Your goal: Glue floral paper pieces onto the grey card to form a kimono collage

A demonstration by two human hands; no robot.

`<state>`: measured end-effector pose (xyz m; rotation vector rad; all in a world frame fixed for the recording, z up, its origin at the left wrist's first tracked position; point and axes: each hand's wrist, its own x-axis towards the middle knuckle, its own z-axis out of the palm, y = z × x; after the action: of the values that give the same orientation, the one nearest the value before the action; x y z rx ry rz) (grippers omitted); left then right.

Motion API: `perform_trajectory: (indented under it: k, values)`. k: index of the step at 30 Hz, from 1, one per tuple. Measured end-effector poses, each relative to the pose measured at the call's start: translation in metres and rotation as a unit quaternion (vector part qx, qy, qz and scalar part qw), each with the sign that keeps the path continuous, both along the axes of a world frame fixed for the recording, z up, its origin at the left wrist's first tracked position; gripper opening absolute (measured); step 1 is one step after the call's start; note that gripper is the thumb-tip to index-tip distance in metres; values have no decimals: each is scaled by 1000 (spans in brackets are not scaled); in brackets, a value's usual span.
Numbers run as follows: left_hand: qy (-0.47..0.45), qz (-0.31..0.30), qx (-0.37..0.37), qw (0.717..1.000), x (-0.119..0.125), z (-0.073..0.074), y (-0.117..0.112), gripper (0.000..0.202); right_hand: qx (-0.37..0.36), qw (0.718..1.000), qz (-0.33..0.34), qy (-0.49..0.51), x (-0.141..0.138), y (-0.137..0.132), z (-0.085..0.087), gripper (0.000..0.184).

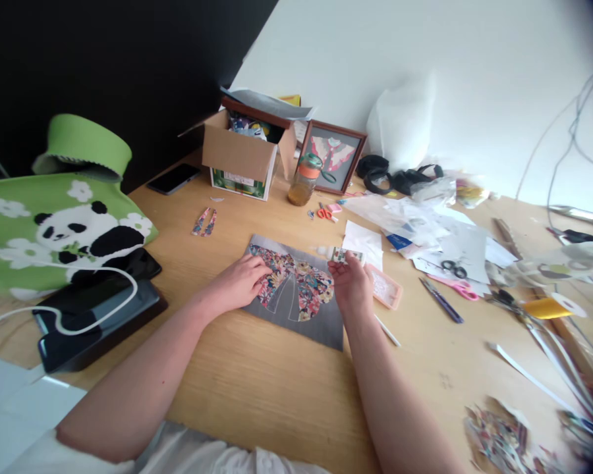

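Note:
A grey sheet (321,332) lies on the table with floral fabric pieces (309,306) on it, arranged like a small garment. White outlines of two bare strips show at its middle. My left hand (244,280) rests on the sheet's left part, its fingers stretched over the floral fabric, holding nothing. In my right hand (350,280) is a small white glue bottle (344,255) with a printed label, tilted on its side above the sheet's right edge, nozzle pointing left. Two narrow floral fabric strips (205,222) lie apart at the upper left.
Beside my right hand are a pink tray (386,288) and a white stick (388,331). Farther back stand a drink bottle (304,181), a cardboard box (240,155) and a framed piece (333,158). Scissors (454,268), a pen (441,301) and scraps (499,434) lie right.

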<state>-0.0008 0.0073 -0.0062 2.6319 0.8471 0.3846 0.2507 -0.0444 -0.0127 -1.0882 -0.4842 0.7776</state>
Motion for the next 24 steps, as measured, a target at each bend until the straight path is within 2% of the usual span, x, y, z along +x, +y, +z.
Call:
perform_trajectory:
  k: [1, 3, 7, 11, 17, 19, 22, 24]
  values:
    - [-1, 0, 1, 1000, 0, 0, 0, 33, -4, 1000, 6, -15, 3, 0, -1, 44]
    - [-4, 0, 1, 1000, 0, -2, 1, 33, -49, 992, -7, -120, 9, 0, -5, 45]
    - [-14, 3, 1, 1000, 0, -2, 1, 32, -168, 917, -57, -356, 21, 10, -11, 47]
    - [-25, 16, 7, 1000, 1, 1, -3, 30, -184, 879, -39, -438, 30, 28, -14, 47]
    - [-10, 12, 19, 1000, 0, 4, -5, 25, -174, 823, 16, -541, 38, 38, -20, 36]
    - [-9, 14, 22, 1000, 0, 4, -4, 24, -153, 792, 11, -591, 39, 41, -19, 34]
    - [-14, 15, 31, 999, 1, 3, -5, 23, -78, 748, -4, -659, 22, 57, -7, 33]
    - [-14, 18, 45, 999, 2, 3, -7, 23, -25, 749, 41, -660, -6, 79, 6, 33]
